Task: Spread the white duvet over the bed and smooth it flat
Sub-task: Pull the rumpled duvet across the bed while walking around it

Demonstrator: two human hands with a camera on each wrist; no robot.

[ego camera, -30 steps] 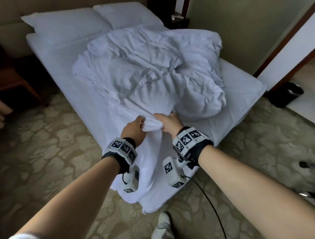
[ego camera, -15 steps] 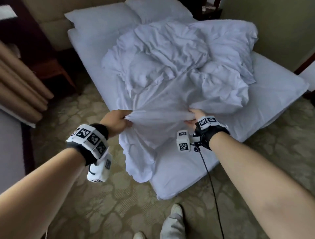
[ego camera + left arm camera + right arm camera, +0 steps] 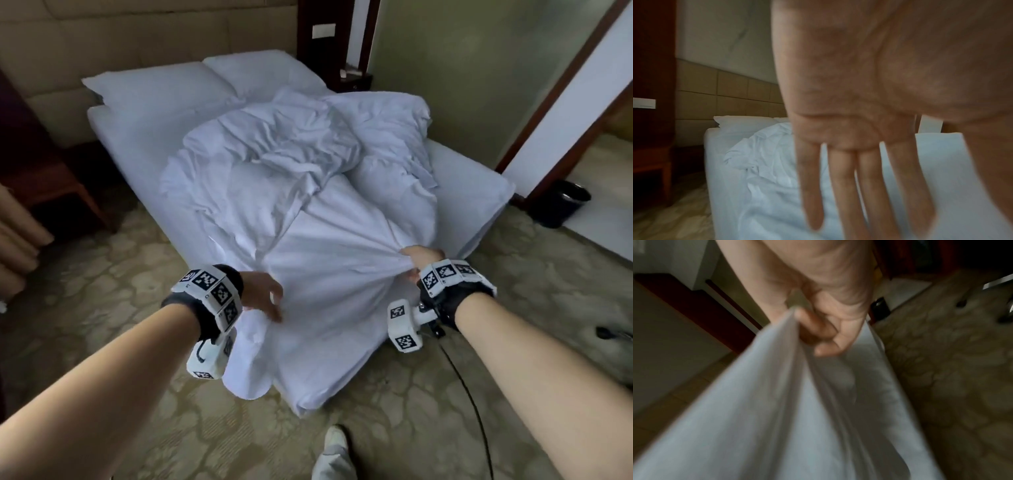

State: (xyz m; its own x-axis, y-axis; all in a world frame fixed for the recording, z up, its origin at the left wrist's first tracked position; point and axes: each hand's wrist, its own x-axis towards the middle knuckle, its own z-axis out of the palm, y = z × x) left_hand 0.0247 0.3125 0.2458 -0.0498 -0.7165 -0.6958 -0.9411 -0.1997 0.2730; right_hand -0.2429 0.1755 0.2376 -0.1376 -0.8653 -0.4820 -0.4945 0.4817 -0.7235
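Right hand (image 3: pixel 423 261) pinching the white duvet (image 3: pixel 308 192) edge near the foot corner of the bed (image 3: pixel 479 192). Left hand (image 3: pixel 262 291) spread flat, holding nothing. Duvet bunched mid-bed. Could slide off to the floor if pulled one-sided.

Dim room, soft daylight from doorway side beyond right hand (image 3: pixel 423 260). Duvet (image 3: pixel 308 192) brightest, bluish; carpet and corners murky. Head view bowed at edges. Both wrist views motion-blurred: left hand (image 3: pixel 869 113) fingers smeared, cloth below right grip soft, background dark, noisy.
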